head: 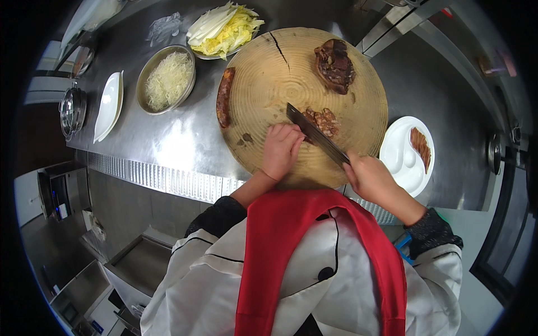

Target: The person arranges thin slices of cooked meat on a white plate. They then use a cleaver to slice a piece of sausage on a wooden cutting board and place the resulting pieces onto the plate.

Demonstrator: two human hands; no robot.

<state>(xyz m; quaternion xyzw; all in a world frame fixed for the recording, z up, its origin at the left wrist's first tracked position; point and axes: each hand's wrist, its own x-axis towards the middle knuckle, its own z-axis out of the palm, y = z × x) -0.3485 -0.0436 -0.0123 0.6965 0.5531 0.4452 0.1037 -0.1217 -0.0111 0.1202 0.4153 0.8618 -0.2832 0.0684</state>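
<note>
On the round wooden chopping block (269, 96), my right hand (367, 174) grips the handle of a cleaver (317, 133), whose blade runs diagonally to the upper left. My left hand (283, 147) rests on the block beside the blade with its fingers curled; a dark red bit of sausage (308, 140) shows by its fingertips, mostly hidden by hand and blade. Sausage slices (327, 122) lie just beyond the blade. A whole sausage (225, 97) lies along the block's left edge, and a dark piece of cured meat (335, 66) sits at its upper right.
Right of the block, a white divided plate (393, 138) holds sliced meat (420, 147). At the left stand a metal bowl of pale shreds (169, 80), stacked white dishes (108, 107) and a glass pot (73, 110). Cut napa cabbage (225, 29) and a crumpled plastic bag (164, 28) lie beyond.
</note>
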